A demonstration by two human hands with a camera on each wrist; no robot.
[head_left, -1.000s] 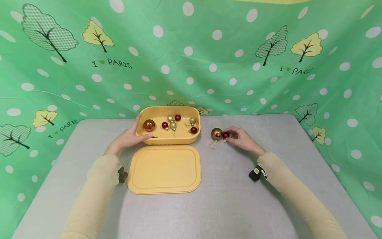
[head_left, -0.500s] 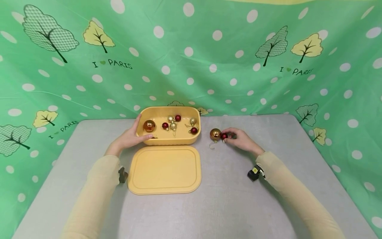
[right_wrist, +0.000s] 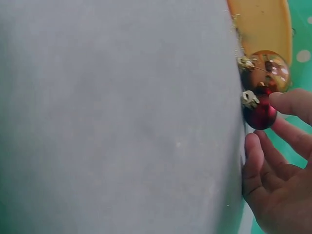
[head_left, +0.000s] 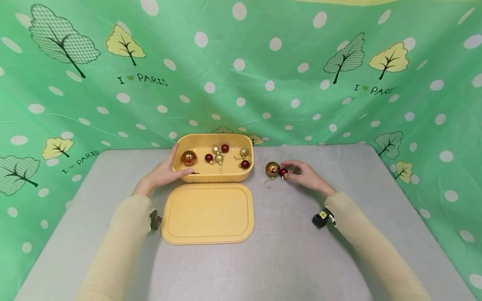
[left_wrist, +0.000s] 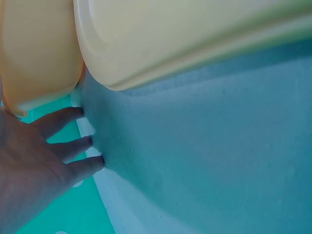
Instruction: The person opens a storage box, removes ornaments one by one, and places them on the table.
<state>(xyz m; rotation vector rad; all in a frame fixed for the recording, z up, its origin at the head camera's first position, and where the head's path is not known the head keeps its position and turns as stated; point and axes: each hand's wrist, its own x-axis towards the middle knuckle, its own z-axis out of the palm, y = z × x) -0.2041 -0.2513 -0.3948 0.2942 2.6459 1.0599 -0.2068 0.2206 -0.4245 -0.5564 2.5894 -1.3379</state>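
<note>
My left hand (head_left: 162, 171) holds the left end of a yellow plastic box (head_left: 211, 178), its thumb over the front rim. In the left wrist view the other fingers (left_wrist: 68, 148) spread out below the box's end. At the right, my right hand (head_left: 306, 177) has thumb and finger on a small dark red bauble (head_left: 283, 172) on the table. That bauble sits against a large shiny gold bauble (head_left: 273, 169) with a loose hook string. The right wrist view shows a fingertip on the red bauble (right_wrist: 263, 114), the gold bauble (right_wrist: 265, 73) just behind.
Inside the box are a large gold bauble (head_left: 189, 158) and several small red and gold ones. Its yellow lid (head_left: 208, 214) lies flat before it on the grey table (head_left: 293, 251). A green dotted cloth (head_left: 241, 83) hangs behind.
My right hand has shifted the small red bauble slightly left, close against the large gold one. My left hand stays on the box.
</note>
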